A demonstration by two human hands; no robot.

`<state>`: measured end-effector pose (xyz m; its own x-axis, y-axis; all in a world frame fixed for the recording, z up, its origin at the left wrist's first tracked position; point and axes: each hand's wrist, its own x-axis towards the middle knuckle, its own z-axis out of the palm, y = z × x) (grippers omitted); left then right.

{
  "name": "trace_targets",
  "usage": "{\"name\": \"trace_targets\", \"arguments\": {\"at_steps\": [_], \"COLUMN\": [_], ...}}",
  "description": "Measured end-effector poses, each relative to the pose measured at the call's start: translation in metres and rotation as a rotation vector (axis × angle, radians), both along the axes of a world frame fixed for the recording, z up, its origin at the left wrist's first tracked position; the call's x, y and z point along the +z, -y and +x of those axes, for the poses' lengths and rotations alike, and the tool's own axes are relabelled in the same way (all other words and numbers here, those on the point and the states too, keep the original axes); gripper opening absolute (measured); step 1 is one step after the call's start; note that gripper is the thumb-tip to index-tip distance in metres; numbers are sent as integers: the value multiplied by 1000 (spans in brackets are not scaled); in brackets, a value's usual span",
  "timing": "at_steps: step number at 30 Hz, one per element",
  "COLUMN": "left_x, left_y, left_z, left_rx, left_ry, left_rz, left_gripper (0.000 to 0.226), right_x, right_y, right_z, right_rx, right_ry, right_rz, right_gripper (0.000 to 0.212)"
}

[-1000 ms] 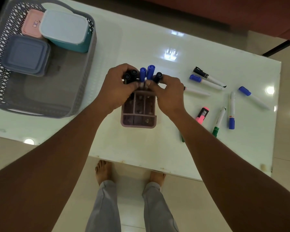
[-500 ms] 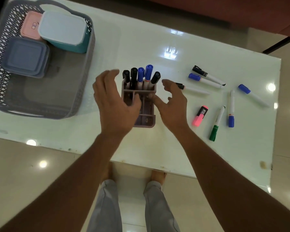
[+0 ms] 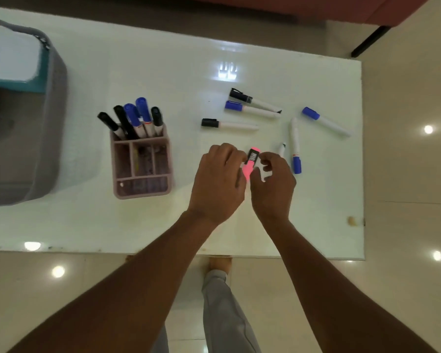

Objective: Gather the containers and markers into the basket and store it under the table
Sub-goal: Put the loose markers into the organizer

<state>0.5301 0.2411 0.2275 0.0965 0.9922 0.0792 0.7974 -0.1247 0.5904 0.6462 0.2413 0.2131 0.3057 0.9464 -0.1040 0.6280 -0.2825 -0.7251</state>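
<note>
Lying on the table (image 3: 163, 72) right of the pen holder (image 3: 141, 191), the pink highlighter (image 3: 250, 163) is flanked by the left hand (image 3: 219, 179) and right hand (image 3: 274, 186); actual grasp cannot be told. Judged light, stiff, slick, it is best pinched mid-barrel.

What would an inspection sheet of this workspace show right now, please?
Surface: glossy white table with lamp reflections and a small mark near its right edge.
Job's things: grey basket at the left, holding a teal container; pink organiser with five upright markers in its rear compartment; six loose markers, one partly hidden; pink highlighter.
Clutter: nothing seen.
Hands: left hand and right hand curl their fingers at the pink highlighter; grip unclear.
Cables: nothing seen.
Surroundings: tiled floor, red-brown furniture beyond the table, the person's trouser leg.
</note>
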Motion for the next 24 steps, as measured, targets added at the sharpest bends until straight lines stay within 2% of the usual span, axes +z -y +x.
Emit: {"name": "trace_targets", "arguments": {"at_steps": [6,10,15,18,21,23,24], "left_x": [-24,-34,-40,-40,-38,-34,-31], "left_y": [-35,-65,-99,-115,-129,-143,-153], "left_z": [7,7,25,40,53,62,66], "left_rx": [-102,-116,-151,-144,36,369,569], "left_ry": [-85,-149,-169,-166,-167,-40,120], "left_rz": [-75,-59,-33,-30,-81,-223,-344], "left_gripper": [29,30,27,26,23,23,25], "right_x": [-17,-26,-34,-31,-17,-1,8], "right_y": [-11,-37,-74,-89,-100,-105,-107], "right_z": [69,103,112,111,117,123,125], "right_rx": [20,55,58,27,-85,-131,-146], "right_ry": [199,239,260,237,108,14,-25], "right_rz": [-109,-129,-339,-375,-208,-44,23], "right_gripper": [39,27,21,13,10,8,8]}}
